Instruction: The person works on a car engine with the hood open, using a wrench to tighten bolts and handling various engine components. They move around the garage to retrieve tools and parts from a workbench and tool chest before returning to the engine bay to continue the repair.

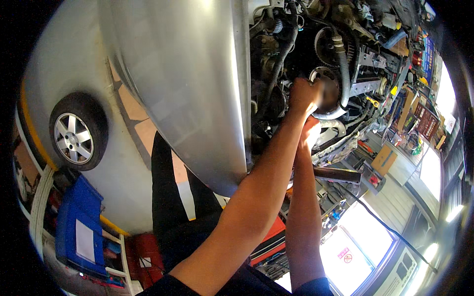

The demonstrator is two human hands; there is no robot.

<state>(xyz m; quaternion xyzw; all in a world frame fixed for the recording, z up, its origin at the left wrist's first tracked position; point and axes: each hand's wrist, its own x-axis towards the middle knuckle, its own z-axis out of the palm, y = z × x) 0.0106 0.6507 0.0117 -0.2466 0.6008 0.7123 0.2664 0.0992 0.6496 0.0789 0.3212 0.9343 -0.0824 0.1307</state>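
My left hand [303, 94] is raised into the engine bay [274, 47], its fingers curled at the rim of a round metal wheel [326, 90], which is partly blurred. Just below it, my right hand [309, 130] is closed beside a curved hose [340, 66] and pipework. What either hand grips is hidden or too small to tell. A larger toothed wheel [323, 44] sits above. A silver body panel [182, 74] runs along the left of both forearms, and a long dark bar [335, 174] sticks out below the engine bay.
A loose wheel with tyre [74, 132] lies at the left, near a blue object [79, 207] with paper on it and a red one [143, 261]. At the right are cluttered shelves with boxes [424, 121], a hanging cable [395, 232] and bright windows [348, 261].
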